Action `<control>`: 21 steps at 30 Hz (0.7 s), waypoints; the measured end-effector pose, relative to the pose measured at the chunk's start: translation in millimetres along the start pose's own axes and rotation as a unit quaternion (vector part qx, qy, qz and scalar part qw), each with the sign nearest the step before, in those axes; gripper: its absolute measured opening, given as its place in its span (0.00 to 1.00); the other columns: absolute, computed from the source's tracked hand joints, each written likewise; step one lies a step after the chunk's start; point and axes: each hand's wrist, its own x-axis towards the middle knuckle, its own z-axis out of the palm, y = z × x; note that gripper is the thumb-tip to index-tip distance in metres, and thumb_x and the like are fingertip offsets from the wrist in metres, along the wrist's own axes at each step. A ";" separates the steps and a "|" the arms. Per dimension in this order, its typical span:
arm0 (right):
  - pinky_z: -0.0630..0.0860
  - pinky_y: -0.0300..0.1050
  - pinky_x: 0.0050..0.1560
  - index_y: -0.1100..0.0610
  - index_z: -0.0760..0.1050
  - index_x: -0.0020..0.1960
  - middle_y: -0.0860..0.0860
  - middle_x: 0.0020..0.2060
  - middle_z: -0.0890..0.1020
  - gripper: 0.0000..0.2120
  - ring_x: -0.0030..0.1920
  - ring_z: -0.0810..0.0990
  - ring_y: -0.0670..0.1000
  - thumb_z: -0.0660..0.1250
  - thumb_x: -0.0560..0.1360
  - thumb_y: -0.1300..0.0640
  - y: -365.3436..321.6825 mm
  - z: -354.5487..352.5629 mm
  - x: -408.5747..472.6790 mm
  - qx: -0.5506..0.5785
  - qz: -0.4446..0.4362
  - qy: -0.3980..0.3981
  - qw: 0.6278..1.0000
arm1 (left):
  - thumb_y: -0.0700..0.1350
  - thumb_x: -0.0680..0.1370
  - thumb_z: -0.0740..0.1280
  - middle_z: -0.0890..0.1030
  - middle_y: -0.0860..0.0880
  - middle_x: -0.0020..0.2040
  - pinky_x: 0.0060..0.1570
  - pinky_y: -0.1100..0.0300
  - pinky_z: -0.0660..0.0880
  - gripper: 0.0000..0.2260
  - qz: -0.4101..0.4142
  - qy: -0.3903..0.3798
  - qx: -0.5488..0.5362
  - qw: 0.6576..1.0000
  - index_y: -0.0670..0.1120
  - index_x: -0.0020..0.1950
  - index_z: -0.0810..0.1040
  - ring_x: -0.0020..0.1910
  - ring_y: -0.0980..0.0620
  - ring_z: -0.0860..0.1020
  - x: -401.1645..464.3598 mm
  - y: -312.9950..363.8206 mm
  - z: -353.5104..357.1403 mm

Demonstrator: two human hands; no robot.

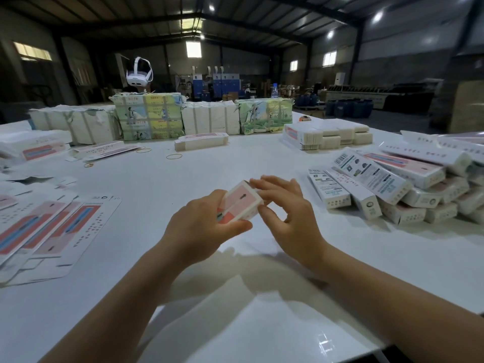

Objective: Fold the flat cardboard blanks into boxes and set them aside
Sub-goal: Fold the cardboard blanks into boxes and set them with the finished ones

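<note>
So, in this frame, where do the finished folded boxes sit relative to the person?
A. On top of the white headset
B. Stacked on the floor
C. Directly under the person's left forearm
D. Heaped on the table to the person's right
D: the folded boxes lie heaped on the white table to the right of both hands.

The hall is dimly lit; daylight is admitted through small windows (193, 49) and roof panels (378, 16). The white table (162, 179) is rendered bright, with glare near its front edge. Soft shadows are cast beneath the arms toward the viewer. Straight lines are bent at the edges, and the fingertips (258, 182) are slightly blurred.
</note>
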 end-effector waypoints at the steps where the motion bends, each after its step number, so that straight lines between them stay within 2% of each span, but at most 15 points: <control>1: 0.65 0.67 0.65 0.60 0.80 0.55 0.43 0.56 0.77 0.13 0.62 0.73 0.46 0.64 0.72 0.64 -2.0 2.6 -1.1 0.013 0.007 0.014 1.000 | 0.68 0.66 0.62 0.75 0.58 0.49 0.42 0.55 0.80 0.29 -0.005 0.006 -0.011 1.000 0.55 0.62 0.70 0.43 0.56 0.77 0.2 1.2 0.1; 4: 0.70 0.54 0.66 0.49 0.69 0.67 0.44 0.57 0.76 0.23 0.60 0.75 0.48 0.63 0.75 0.67 -8.5 11.8 -2.1 0.077 0.084 0.016 0.993 | 0.68 0.69 0.63 0.74 0.58 0.48 0.41 0.57 0.80 0.27 -0.015 0.024 -0.011 1.000 0.54 0.62 0.70 0.42 0.56 0.76 1.1 5.6 3.1; 6: 0.70 0.42 0.65 0.40 0.58 0.69 0.47 0.58 0.75 0.31 0.60 0.75 0.46 0.61 0.77 0.69 -9.6 14.6 -3.6 0.101 0.128 0.001 0.987 | 0.66 0.72 0.64 0.74 0.57 0.48 0.37 0.61 0.76 0.23 -0.018 0.035 0.022 0.999 0.54 0.61 0.70 0.40 0.56 0.76 0.7 7.7 6.8; 7: 0.69 0.39 0.64 0.40 0.57 0.69 0.48 0.58 0.74 0.32 0.60 0.74 0.44 0.60 0.77 0.69 -8.6 14.7 -4.1 0.097 0.134 -0.002 0.986 | 0.65 0.73 0.63 0.74 0.57 0.47 0.34 0.62 0.73 0.20 -0.018 0.042 0.040 0.998 0.54 0.58 0.69 0.39 0.57 0.75 0.3 8.3 7.9; 9: 0.68 0.38 0.65 0.41 0.58 0.69 0.49 0.61 0.74 0.30 0.60 0.73 0.39 0.60 0.77 0.68 -5.4 13.0 -4.5 0.094 0.133 -0.005 0.987 | 0.66 0.73 0.62 0.76 0.56 0.46 0.31 0.63 0.68 0.19 -0.017 0.049 0.067 0.996 0.55 0.55 0.69 0.37 0.56 0.74 -0.1 9.4 8.2; 11: 0.68 0.42 0.67 0.40 0.60 0.68 0.49 0.62 0.73 0.27 0.61 0.72 0.35 0.63 0.77 0.62 -4.0 10.7 -2.8 0.099 0.117 -0.008 0.988 | 0.67 0.72 0.62 0.76 0.56 0.48 0.34 0.60 0.73 0.22 -0.019 0.052 0.092 0.994 0.54 0.58 0.69 0.39 0.55 0.75 -1.1 9.9 7.8; 14: 0.62 0.41 0.70 0.36 0.57 0.67 0.43 0.68 0.68 0.29 0.69 0.66 0.41 0.66 0.71 0.48 3.1 7.1 3.7 0.071 0.121 0.030 0.990 | 0.68 0.72 0.61 0.76 0.56 0.48 0.37 0.57 0.76 0.24 -0.013 0.066 0.134 0.989 0.53 0.59 0.69 0.39 0.53 0.75 -1.9 10.4 6.7; 15: 0.61 0.40 0.69 0.37 0.57 0.69 0.42 0.69 0.65 0.33 0.70 0.63 0.42 0.68 0.69 0.46 6.8 5.9 6.4 0.082 0.160 0.032 0.983 | 0.68 0.72 0.61 0.75 0.56 0.48 0.36 0.57 0.75 0.24 -0.010 0.070 0.143 0.987 0.53 0.59 0.69 0.38 0.53 0.74 -2.3 11.0 6.8; 16: 0.63 0.43 0.68 0.40 0.56 0.72 0.43 0.69 0.65 0.39 0.69 0.65 0.44 0.72 0.66 0.47 10.4 4.2 8.8 0.138 0.225 0.018 0.964 | 0.68 0.72 0.61 0.76 0.55 0.49 0.35 0.58 0.73 0.24 -0.007 0.072 0.156 0.985 0.53 0.59 0.69 0.38 0.53 0.74 -2.6 12.2 6.9; 17: 0.68 0.47 0.64 0.45 0.57 0.74 0.46 0.68 0.69 0.42 0.66 0.70 0.47 0.75 0.65 0.51 12.2 2.6 11.1 0.246 0.296 -0.010 0.923 | 0.68 0.72 0.60 0.76 0.55 0.50 0.34 0.58 0.71 0.25 -0.002 0.071 0.174 0.982 0.53 0.60 0.68 0.38 0.53 0.73 -2.9 13.2 7.6; 18: 0.74 0.50 0.58 0.52 0.61 0.73 0.52 0.63 0.75 0.40 0.61 0.77 0.51 0.75 0.65 0.57 14.7 1.2 12.8 0.364 0.353 -0.043 0.861 | 0.68 0.72 0.60 0.76 0.54 0.51 0.34 0.59 0.69 0.25 0.004 0.068 0.195 0.978 0.52 0.60 0.67 0.38 0.53 0.72 -3.3 14.2 8.9; 19: 0.78 0.50 0.51 0.58 0.67 0.68 0.56 0.56 0.79 0.31 0.54 0.81 0.53 0.73 0.67 0.63 16.2 1.4 13.3 0.440 0.376 -0.059 0.813 | 0.68 0.73 0.59 0.77 0.54 0.52 0.34 0.59 0.68 0.25 0.010 0.062 0.213 0.975 0.52 0.61 0.67 0.39 0.52 0.72 -3.8 14.6 10.2; 20: 0.80 0.48 0.46 0.61 0.72 0.61 0.58 0.51 0.81 0.20 0.49 0.83 0.55 0.70 0.70 0.67 15.8 2.7 13.5 0.450 0.371 -0.067 0.810 | 0.68 0.73 0.59 0.77 0.54 0.52 0.35 0.59 0.68 0.25 0.013 0.056 0.222 0.973 0.52 0.61 0.66 0.40 0.52 0.72 -4.4 14.2 11.6; 21: 0.80 0.47 0.46 0.61 0.74 0.55 0.58 0.48 0.82 0.13 0.47 0.84 0.55 0.67 0.72 0.69 14.4 4.1 12.1 0.405 0.351 -0.062 0.842 | 0.68 0.73 0.59 0.76 0.53 0.53 0.35 0.59 0.70 0.26 0.012 0.050 0.223 0.973 0.51 0.61 0.66 0.41 0.52 0.73 -4.6 14.1 12.9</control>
